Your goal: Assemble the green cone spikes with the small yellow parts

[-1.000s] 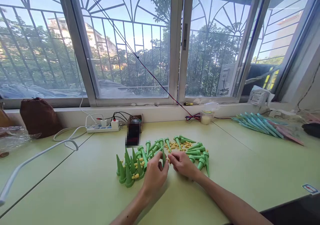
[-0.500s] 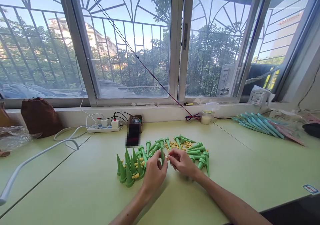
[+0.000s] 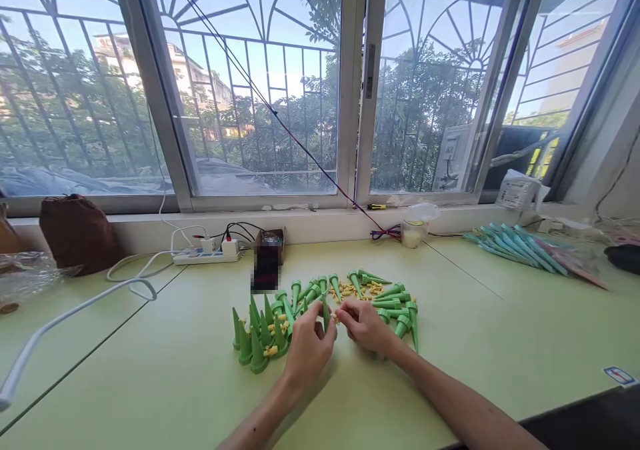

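My left hand (image 3: 311, 340) is closed around a green plastic watering spike (image 3: 326, 311), which stands nearly upright between thumb and fingers. Close beside it, my right hand (image 3: 365, 327) pinches a small yellow valve (image 3: 335, 318) at the spike's side; whether the two parts are joined cannot be made out. Left of my hands, several green spikes (image 3: 257, 353) stand tip up, some with a yellow valve (image 3: 271, 351) at the base. Beyond my fingers lies a loose pile of yellow valves (image 3: 353, 291). More green spikes (image 3: 395, 297) lie around that pile, some partly hidden by my hands.
A pale green table (image 3: 200, 377) carries everything. At its back are a power strip (image 3: 206, 257), a small box (image 3: 276, 243), and a jar (image 3: 413, 235). A white tube (image 3: 70, 323) arches at left; flat blue packets (image 3: 517, 249) lie at right.
Both hands stay almost in place, the right fingers shifting slightly at the yellow valve. The whole view has moved very slightly.
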`<state>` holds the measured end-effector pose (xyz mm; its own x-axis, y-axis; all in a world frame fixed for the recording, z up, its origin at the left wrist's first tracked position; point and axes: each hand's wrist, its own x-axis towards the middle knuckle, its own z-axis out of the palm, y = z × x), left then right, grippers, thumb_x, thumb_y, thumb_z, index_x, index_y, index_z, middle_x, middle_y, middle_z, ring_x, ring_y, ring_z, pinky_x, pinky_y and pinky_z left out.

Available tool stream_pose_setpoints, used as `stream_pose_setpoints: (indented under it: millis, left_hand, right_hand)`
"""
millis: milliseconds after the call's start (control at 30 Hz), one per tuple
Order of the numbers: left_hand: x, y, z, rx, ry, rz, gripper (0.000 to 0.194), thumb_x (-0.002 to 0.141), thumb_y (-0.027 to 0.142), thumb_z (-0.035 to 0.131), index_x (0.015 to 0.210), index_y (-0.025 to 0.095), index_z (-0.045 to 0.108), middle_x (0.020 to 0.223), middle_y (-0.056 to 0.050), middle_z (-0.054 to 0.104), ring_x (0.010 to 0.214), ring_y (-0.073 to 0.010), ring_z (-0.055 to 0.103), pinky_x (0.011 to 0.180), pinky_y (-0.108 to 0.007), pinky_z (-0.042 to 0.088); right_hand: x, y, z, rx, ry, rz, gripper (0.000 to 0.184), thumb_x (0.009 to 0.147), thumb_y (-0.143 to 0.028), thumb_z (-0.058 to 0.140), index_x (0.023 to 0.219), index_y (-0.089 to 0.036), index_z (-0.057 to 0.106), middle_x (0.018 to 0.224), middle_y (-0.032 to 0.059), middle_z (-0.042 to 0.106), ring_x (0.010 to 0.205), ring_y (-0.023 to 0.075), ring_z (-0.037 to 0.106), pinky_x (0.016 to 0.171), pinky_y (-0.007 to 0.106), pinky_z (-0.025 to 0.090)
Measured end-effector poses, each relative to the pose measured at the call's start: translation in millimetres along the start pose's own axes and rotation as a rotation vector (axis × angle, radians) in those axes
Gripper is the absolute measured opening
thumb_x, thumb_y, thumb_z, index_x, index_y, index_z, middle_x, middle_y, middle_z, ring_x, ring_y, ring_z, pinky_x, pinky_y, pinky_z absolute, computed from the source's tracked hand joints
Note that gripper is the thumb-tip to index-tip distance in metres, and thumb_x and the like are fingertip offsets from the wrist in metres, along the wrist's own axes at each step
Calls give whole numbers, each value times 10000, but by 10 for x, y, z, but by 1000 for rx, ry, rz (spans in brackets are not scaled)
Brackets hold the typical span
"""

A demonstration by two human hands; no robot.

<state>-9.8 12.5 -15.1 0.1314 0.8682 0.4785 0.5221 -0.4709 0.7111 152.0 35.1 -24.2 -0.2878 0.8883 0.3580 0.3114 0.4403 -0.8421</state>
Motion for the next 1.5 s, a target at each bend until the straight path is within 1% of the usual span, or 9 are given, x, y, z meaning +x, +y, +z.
stream_pose_setpoints:
  millis: [233, 333, 400, 600, 767, 900, 1067, 1300, 1500]
  left_hand:
    - [-7, 7, 23, 17, -9, 42, 191, 873, 325, 513, 741, 228, 416, 519, 98, 359, 430, -96, 357, 471, -240, 228]
    - [-10, 0, 29, 30, -3, 56, 204, 871, 323, 514, 727, 228, 408, 533, 91, 371, 441, -98, 358, 476, -241, 234]
    - [-7, -4, 28, 28, -3, 50, 187, 873, 324, 511, 737, 224, 431, 541, 87, 378, 446, -101, 365, 477, -241, 242]
    - [22, 2, 5, 6, 15, -1, 162, 877, 347, 509, 786, 215, 486, 529, 90, 378, 443, -105, 372, 478, -239, 254]
    - [17, 0, -1, 24, 4, 0, 152, 874, 336, 511, 785, 217, 479, 518, 96, 362, 439, -105, 369, 479, -239, 247]
    - [-4, 6, 9, 28, -12, 21, 174, 881, 335, 506, 762, 220, 453, 520, 97, 354, 446, -102, 361, 481, -241, 246]
    - [-10, -2, 15, 35, -13, 31, 168, 875, 330, 516, 761, 218, 462, 534, 89, 380, 452, -104, 366, 478, -244, 253]
    - [9, -8, 11, 37, 24, 14, 157, 875, 331, 516, 770, 218, 484, 523, 88, 385, 439, -109, 390, 473, -240, 262]
    - [7, -19, 23, 23, 14, 14, 168, 878, 343, 523, 772, 218, 484, 517, 90, 381, 435, -106, 383, 470, -238, 254]
  right_hand:
    - [13, -14, 5, -45, -10, -35, 545, 998, -528, 389, 584, -183, 473, 489, -35, 446, 483, 103, 396, 505, 235, 306]
    - [12, -8, 12, -33, -4, -38, 567, 999, -557, 381, 582, -183, 466, 497, -33, 452, 488, 102, 402, 503, 232, 313]
    - [8, -14, 13, -19, 7, -36, 545, 995, -556, 400, 603, -184, 470, 495, -39, 449, 479, 99, 405, 497, 229, 319]
    - [2, -73, -14, 189, -48, -24, 333, 940, -510, 554, 884, -182, 561, 550, -57, 524, 432, 92, 441, 458, 213, 365]
    - [-3, -31, -8, 172, -64, -6, 329, 942, -472, 557, 783, -184, 554, 504, -53, 514, 418, 87, 434, 446, 204, 353]
    - [-3, 15, 2, 63, -41, 43, 475, 973, -533, 472, 645, -190, 491, 433, -53, 463, 361, 81, 405, 418, 210, 312]
    - [6, 19, 4, 35, -31, 31, 576, 984, -611, 389, 607, -186, 483, 434, -48, 438, 376, 84, 399, 439, 219, 323]
    - [-1, -27, 0, 158, -43, -29, 354, 961, -501, 526, 805, -185, 557, 507, -63, 494, 426, 87, 416, 467, 212, 349]
    - [-9, -12, -1, 179, -54, -5, 309, 950, -448, 548, 779, -190, 548, 493, -62, 501, 412, 87, 413, 452, 211, 341]
